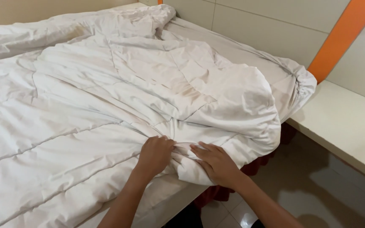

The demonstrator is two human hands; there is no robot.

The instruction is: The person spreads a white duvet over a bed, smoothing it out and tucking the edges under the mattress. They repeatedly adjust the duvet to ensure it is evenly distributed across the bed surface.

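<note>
Both hands low centre of frame: left hand (155, 154) fingers bunched on white quilt (106, 105) edge, right hand (216, 162) flat, fingers together, pinning fold. Quilt rumpled across bed (292, 76), probably gathering corner for grip.

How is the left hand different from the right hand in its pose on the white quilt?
The left hand is curled, its fingers bunching a fold of the white quilt; the right hand lies flatter, fingers stretched out over the cloth. The left hand sits further in on the bed; the right hand is nearer the bed's edge, above the dark red skirt. Both hands are bare, touch the quilt, and meet at the same bunched fold.
</note>
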